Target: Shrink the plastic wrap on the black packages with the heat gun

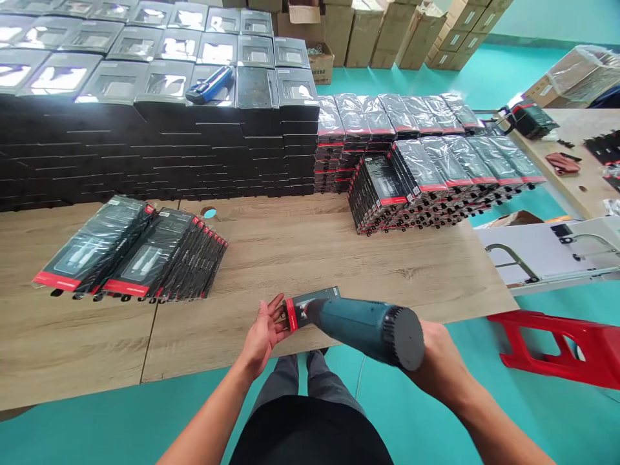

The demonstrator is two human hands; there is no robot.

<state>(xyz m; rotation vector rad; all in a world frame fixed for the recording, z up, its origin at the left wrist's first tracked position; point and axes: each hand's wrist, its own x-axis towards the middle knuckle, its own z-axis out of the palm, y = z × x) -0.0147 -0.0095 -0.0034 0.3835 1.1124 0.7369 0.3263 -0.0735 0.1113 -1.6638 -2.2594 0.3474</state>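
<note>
My left hand [264, 330] holds the red-topped end of a flat black package [310, 302] at the wooden table's [300, 258] near edge, fingers curled round its edge. My right hand [433, 361] grips a teal heat gun [372, 328] by a handle hidden beneath it. The gun's nozzle points at the package, close to its face.
Two fanned rows of wrapped packages [130, 255] lie at the left. More wrapped rows [426, 174] sit at the right, beside tall stacks of black boxes [155, 129]. A blue tool [210, 85] rests on the stacks. A red stool [562, 345] stands at the right.
</note>
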